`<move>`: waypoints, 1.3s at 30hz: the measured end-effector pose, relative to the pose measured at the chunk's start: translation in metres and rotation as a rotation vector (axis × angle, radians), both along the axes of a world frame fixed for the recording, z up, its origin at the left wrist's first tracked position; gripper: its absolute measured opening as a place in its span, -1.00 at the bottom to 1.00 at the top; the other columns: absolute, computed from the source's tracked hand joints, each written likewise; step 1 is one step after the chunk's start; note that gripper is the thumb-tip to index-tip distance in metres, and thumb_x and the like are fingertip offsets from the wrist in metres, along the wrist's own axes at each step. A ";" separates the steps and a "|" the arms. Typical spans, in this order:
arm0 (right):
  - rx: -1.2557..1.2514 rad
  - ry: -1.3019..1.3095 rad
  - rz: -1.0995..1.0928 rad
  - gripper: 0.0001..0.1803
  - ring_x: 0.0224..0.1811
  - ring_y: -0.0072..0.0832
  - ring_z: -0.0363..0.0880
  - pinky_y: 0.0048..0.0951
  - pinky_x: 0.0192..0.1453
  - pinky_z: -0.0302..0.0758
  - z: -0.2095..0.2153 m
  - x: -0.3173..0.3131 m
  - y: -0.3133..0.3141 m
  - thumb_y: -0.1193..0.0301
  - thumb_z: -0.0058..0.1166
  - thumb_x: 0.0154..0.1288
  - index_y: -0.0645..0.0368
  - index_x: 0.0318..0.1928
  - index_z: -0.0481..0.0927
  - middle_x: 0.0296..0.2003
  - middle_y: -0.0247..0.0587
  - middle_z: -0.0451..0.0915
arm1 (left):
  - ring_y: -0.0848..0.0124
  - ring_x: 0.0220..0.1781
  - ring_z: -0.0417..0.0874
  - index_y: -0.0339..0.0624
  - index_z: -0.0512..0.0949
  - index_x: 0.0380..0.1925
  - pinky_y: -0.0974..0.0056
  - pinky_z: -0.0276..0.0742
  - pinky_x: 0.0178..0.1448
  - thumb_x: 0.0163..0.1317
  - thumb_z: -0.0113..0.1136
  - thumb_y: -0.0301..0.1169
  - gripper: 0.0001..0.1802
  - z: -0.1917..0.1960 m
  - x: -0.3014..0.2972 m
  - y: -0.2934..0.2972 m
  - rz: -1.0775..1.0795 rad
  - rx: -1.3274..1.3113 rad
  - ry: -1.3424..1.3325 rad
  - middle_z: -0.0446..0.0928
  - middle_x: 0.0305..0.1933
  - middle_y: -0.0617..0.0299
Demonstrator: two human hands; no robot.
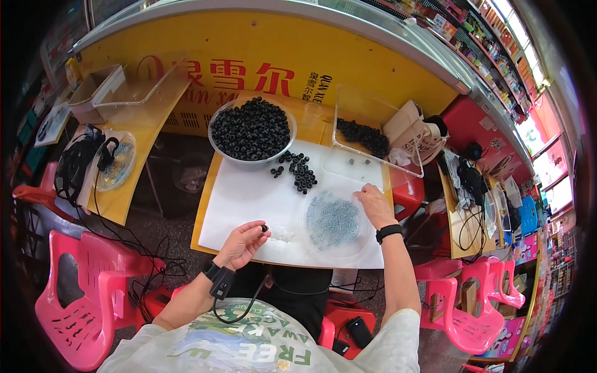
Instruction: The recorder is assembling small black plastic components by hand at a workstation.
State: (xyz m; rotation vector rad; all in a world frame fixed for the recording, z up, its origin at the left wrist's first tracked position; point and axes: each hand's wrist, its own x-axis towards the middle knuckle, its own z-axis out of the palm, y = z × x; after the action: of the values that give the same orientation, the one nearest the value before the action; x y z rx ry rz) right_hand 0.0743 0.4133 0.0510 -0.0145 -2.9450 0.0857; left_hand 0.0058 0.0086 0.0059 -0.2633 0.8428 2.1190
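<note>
The left hand [241,244] pinches a black bead [265,228] over the desk [316,135]; the right hand [375,206] curls half closed beside blue beads [333,221], its hold unclear. Bead-picking seems in hand; next calls for fingertip precision.

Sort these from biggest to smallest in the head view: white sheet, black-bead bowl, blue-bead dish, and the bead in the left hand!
1. White sheet
2. Black-bead bowl and blue-bead dish: too close to rank surely
3. Bead in the left hand, by far the smallest
</note>
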 end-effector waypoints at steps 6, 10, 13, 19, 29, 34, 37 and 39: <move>0.084 -0.015 0.002 -0.79 -0.12 -0.15 0.59 -0.27 -0.03 0.53 -0.008 0.005 0.016 0.54 0.19 0.08 0.20 -0.21 0.69 -0.27 -0.08 0.58 | 0.37 -0.03 0.69 -0.37 0.49 0.04 0.44 0.71 0.07 0.36 0.14 -0.57 -0.73 0.002 0.001 0.001 -0.027 -0.004 0.006 0.59 -0.07 0.10; -0.459 0.193 -0.196 -0.86 -0.27 -0.38 0.59 -0.41 -0.13 0.51 0.002 0.019 -0.006 0.53 0.21 0.18 0.26 -0.22 0.67 -0.31 -0.22 0.63 | 0.40 -0.05 0.70 -0.34 0.50 0.03 0.47 0.70 0.04 0.35 0.15 -0.56 -0.74 0.003 -0.002 0.003 -0.025 0.029 -0.046 0.61 -0.09 0.10; -1.208 0.191 -0.377 -0.85 -0.34 -0.61 0.51 -0.58 -0.21 0.44 0.045 0.019 -0.076 0.53 0.18 0.28 0.31 -0.16 0.64 -0.31 -0.33 0.62 | 0.41 -0.06 0.70 -0.30 0.52 0.01 0.47 0.70 0.04 0.33 0.18 -0.57 -0.74 0.007 -0.012 -0.002 -0.068 0.087 -0.084 0.63 -0.10 0.11; -1.762 0.253 -0.261 -0.83 -0.34 -0.67 0.49 -0.66 -0.22 0.42 0.059 0.031 -0.193 0.64 0.20 0.24 0.35 -0.14 0.64 -0.27 -0.30 0.64 | 0.36 -0.05 0.71 -0.26 0.56 -0.04 0.41 0.70 0.06 0.28 0.24 -0.59 -0.75 0.042 -0.013 0.009 -0.209 0.160 -0.041 0.64 -0.09 0.10; -1.081 0.312 -0.091 -0.83 -0.30 -0.50 0.59 -0.55 -0.20 0.50 0.060 0.006 -0.273 0.60 0.29 0.18 0.24 -0.18 0.72 -0.26 -0.22 0.66 | 0.41 -0.07 0.70 -0.25 0.61 -0.09 0.36 0.69 0.12 0.28 0.23 -0.59 -0.80 0.048 -0.009 -0.008 -0.135 0.180 0.070 0.65 -0.10 0.14; -0.965 0.295 -0.029 -0.78 -0.21 -0.41 0.60 -0.48 -0.10 0.52 0.050 0.008 -0.278 0.57 0.27 0.21 0.24 -0.11 0.72 -0.19 -0.18 0.64 | 0.42 -0.05 0.69 -0.23 0.60 -0.06 0.36 0.66 0.15 0.30 0.22 -0.57 -0.79 0.039 -0.005 -0.011 -0.088 0.177 0.037 0.64 -0.08 0.16; -0.952 0.274 0.000 -0.77 -0.14 -0.42 0.59 -0.47 -0.03 0.51 0.050 0.010 -0.286 0.52 0.21 0.29 0.23 -0.05 0.70 -0.13 -0.17 0.63 | 0.42 -0.03 0.69 -0.23 0.58 -0.03 0.38 0.66 0.14 0.32 0.21 -0.56 -0.77 0.033 -0.004 -0.012 -0.037 0.175 -0.021 0.63 -0.06 0.16; -1.161 0.169 -0.028 -0.78 -0.17 -0.50 0.57 -0.54 -0.01 0.45 0.038 0.000 -0.273 0.45 0.15 0.36 0.25 -0.05 0.70 -0.21 -0.26 0.62 | 0.42 -0.03 0.68 -0.24 0.57 -0.02 0.39 0.67 0.12 0.33 0.19 -0.56 -0.77 0.026 -0.003 -0.013 -0.003 0.185 -0.066 0.63 -0.05 0.16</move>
State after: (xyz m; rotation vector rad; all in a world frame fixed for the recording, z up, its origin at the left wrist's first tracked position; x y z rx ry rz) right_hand 0.0745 0.1401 0.0890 -0.1954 -2.3015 1.6248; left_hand 0.0024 -0.0048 0.0320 -0.2324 0.6040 2.1565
